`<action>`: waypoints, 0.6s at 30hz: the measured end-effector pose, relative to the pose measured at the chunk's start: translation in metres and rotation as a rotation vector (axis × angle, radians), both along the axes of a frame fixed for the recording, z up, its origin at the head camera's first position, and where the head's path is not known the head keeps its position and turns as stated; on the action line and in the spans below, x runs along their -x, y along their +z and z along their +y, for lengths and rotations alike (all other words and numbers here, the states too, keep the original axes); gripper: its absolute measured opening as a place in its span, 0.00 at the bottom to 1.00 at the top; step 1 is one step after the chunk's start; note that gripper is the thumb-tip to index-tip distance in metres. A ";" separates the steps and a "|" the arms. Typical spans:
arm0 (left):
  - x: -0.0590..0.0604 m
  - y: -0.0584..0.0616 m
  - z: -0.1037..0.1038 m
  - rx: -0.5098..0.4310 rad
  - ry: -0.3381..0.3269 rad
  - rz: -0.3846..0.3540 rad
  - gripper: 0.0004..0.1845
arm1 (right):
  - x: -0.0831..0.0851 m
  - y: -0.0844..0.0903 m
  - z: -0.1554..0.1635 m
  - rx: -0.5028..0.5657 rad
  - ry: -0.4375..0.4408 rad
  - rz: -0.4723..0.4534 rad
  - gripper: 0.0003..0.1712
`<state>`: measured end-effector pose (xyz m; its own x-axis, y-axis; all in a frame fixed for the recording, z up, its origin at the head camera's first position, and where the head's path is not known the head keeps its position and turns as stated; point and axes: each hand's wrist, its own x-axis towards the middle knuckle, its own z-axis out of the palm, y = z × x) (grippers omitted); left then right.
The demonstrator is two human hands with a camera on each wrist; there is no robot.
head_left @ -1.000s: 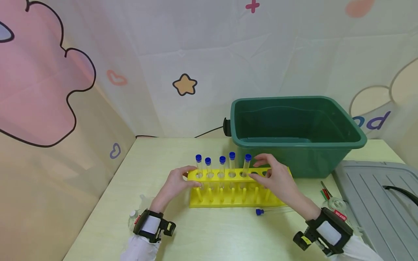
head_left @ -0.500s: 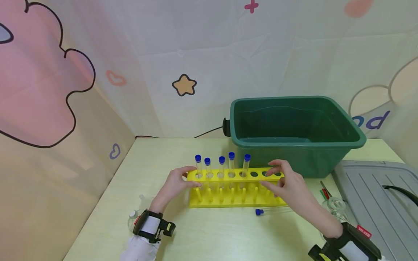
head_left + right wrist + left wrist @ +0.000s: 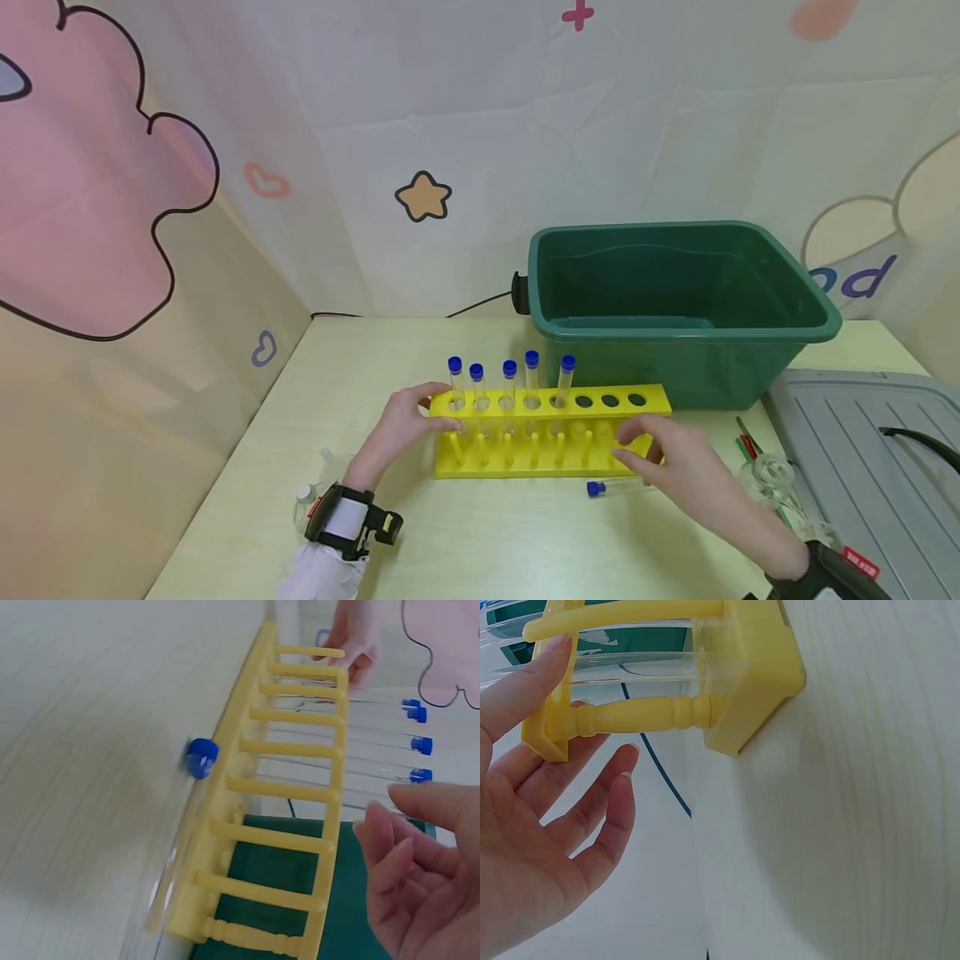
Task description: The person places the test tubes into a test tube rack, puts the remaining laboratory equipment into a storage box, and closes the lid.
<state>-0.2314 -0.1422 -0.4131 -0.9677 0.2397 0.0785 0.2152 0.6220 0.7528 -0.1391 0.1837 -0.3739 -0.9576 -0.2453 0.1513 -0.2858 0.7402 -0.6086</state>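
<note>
Left hand (image 3: 401, 423) steadying yellow rack (image 3: 551, 433) end, fingers (image 3: 600, 817) spread, right hand (image 3: 678, 467) relaxed-open above loose capped tube (image 3: 618, 486) on counter (image 3: 480, 542)

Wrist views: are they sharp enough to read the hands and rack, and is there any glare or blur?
Left wrist view: the left hand is large and soft-edged, the yellow rack clear. Right wrist view: the right hand is blurred at the frame edge, the tube's blue cap crisp. Head view: even light, faint shadows, the table bowed by the wide lens.
</note>
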 end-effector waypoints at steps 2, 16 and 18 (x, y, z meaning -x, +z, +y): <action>0.000 0.000 0.000 0.002 -0.002 0.000 0.30 | 0.000 -0.005 0.001 -0.048 0.046 0.011 0.09; 0.003 -0.002 0.000 0.007 0.003 0.011 0.30 | 0.005 -0.033 0.008 -0.159 0.248 0.006 0.10; 0.002 -0.003 0.000 0.000 -0.001 0.002 0.30 | 0.004 -0.036 0.008 -0.181 0.244 0.009 0.10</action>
